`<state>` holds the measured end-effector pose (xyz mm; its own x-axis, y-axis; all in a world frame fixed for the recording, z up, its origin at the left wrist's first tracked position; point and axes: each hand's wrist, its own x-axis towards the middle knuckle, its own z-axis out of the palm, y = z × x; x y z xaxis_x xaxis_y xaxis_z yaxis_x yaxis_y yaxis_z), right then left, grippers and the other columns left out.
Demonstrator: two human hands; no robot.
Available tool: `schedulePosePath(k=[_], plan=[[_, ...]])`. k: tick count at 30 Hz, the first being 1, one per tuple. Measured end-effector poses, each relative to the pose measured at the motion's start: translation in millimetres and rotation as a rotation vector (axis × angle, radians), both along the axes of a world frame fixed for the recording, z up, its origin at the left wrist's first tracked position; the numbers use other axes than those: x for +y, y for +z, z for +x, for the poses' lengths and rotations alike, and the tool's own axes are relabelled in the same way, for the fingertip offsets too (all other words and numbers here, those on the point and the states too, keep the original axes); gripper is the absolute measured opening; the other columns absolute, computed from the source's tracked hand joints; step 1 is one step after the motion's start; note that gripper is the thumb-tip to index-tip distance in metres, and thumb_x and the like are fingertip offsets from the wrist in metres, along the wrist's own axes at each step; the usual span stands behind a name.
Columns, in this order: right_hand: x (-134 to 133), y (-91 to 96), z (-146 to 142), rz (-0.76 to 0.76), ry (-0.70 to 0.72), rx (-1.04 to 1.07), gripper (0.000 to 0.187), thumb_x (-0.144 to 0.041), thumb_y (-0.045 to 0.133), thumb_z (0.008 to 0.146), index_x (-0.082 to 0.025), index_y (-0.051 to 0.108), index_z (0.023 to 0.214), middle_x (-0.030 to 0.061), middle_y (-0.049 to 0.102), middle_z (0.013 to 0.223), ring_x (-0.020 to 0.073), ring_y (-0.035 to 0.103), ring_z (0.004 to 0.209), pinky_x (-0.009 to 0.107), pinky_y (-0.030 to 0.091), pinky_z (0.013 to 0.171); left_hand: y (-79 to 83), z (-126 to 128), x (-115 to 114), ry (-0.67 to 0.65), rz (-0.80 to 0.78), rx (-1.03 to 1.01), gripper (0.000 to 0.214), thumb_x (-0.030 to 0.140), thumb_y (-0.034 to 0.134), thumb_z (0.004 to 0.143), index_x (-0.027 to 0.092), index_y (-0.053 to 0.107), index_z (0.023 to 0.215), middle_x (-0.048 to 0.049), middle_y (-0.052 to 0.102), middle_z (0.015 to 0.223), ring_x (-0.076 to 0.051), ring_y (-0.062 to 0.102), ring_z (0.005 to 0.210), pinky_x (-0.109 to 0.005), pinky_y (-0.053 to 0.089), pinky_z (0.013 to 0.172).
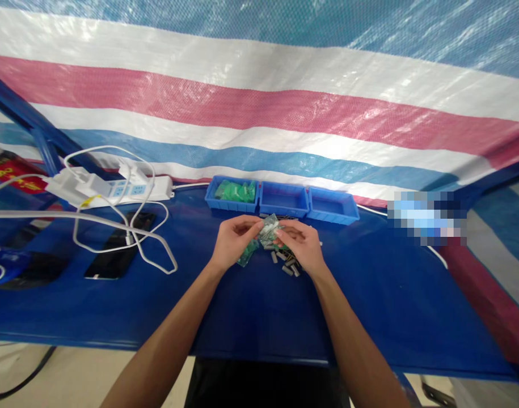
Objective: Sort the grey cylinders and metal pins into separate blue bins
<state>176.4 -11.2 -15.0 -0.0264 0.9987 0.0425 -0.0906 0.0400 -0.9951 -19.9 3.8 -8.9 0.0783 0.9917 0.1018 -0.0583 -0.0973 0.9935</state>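
Between my two hands is a small clear plastic bag [269, 231], pinched at its left side by my left hand [237, 238] and at its right by my right hand [300, 242]. What the bag holds is too small to make out. Under and beside it on the blue table lie several small grey metal cylinders [290, 265], some partly hidden by my right hand. A green-tinted plastic packet [247, 253] rests by my left fingers. Just beyond my hands stand a blue bin with green packets [236, 191], a middle blue bin [283, 199] and a right blue bin [333, 205].
On the left lie a white power strip [135, 190] with plugs, looping white cables [169, 258] and a black phone [114, 252]. A red can [19, 173] and a blue item [4, 266] sit farther left. Striped sheeting [259, 107] hangs behind the table [259, 317].
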Motion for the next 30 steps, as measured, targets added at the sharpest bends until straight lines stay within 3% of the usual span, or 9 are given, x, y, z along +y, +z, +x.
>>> schedulePosePath(k=[5,7,11,16,18,22,27,30], plan=[[0.3,-1.5,0.5,0.05,-0.012,-0.093,0.038,-0.047,0.089,0.076,-0.022,0.08,0.103,0.0074,0.083,0.096,0.0244,0.079,0.077,0.038,0.068,0.072,1.9,0.4,-0.9,-0.034,0.002,-0.006,0.034,0.047,0.084,0.083,0.015,0.083,0.094,-0.007,0.082,0.086,-0.018,0.073,0.07,-0.026,0.059,0.065],[5.2,0.3,-1.3,0.112,-0.02,-0.189,0.034,-0.047,0.085,0.081,-0.021,0.08,0.102,0.008,0.083,0.1,0.0249,0.079,0.083,0.039,0.067,0.078,0.8,-1.8,1.9,0.019,0.023,0.001,0.038,0.051,0.081,0.086,0.015,0.083,0.095,-0.0081,0.082,0.089,-0.019,0.075,0.074,-0.028,0.061,0.07],[29.0,15.3,-12.8,0.317,-0.098,-0.45,0.023,-0.041,0.076,0.089,-0.021,0.081,0.1,0.0069,0.082,0.098,0.023,0.076,0.08,0.036,0.064,0.076,-5.8,-16.2,13.7,0.24,0.018,0.007,0.048,0.06,0.07,0.092,0.013,0.081,0.091,-0.0103,0.082,0.088,-0.021,0.076,0.077,-0.029,0.061,0.071],[73.8,35.4,-38.6,0.631,-0.216,-0.697,0.018,-0.032,0.062,0.099,-0.024,0.078,0.106,0.0061,0.081,0.103,0.0242,0.075,0.09,0.037,0.06,0.086,-17.6,-39.0,25.6,0.313,-0.022,0.143,0.044,0.055,0.067,0.094,0.014,0.08,0.088,-0.0101,0.081,0.085,-0.021,0.076,0.076,-0.027,0.058,0.068],[89.0,34.6,-50.2,0.696,-0.211,-0.841,0.02,-0.026,0.058,0.1,-0.023,0.077,0.106,0.0084,0.081,0.105,0.0268,0.074,0.099,0.039,0.057,0.093,-20.8,-43.6,27.6,0.287,-0.034,0.178,0.039,0.051,0.066,0.094,0.014,0.08,0.088,-0.0097,0.081,0.083,-0.021,0.076,0.074,-0.027,0.058,0.066],[108.4,24.6,-67.6,0.693,0.013,-1.095,0.025,-0.015,0.059,0.094,-0.021,0.078,0.108,0.0103,0.082,0.11,0.029,0.073,0.102,0.043,0.054,0.097,-21.1,-49.1,28.2,0.185,0.006,0.296,0.031,0.043,0.066,0.093,0.016,0.08,0.087,-0.0081,0.081,0.081,-0.021,0.076,0.07,-0.029,0.059,0.068],[114.7,21.4,-64.0,0.696,0.098,-1.032,0.029,-0.017,0.061,0.093,-0.021,0.08,0.115,0.0088,0.08,0.123,0.0307,0.067,0.124,0.048,0.05,0.11,-9.9,-63.9,23.3,-0.09,0.069,0.443,0.033,0.049,0.069,0.093,0.019,0.082,0.097,-0.0066,0.082,0.09,-0.02,0.074,0.075,-0.028,0.056,0.071],[104.1,23.4,-51.2,0.727,0.044,-0.946,0.033,-0.017,0.058,0.095,-0.021,0.078,0.121,0.0095,0.078,0.129,0.0296,0.066,0.125,0.049,0.05,0.111,-3.3,-73.2,20.0,-0.26,0.111,0.515,0.052,0.051,0.091,0.071,0.021,0.081,0.113,-0.007,0.08,0.099,-0.023,0.073,0.086,-0.03,0.057,0.078]])
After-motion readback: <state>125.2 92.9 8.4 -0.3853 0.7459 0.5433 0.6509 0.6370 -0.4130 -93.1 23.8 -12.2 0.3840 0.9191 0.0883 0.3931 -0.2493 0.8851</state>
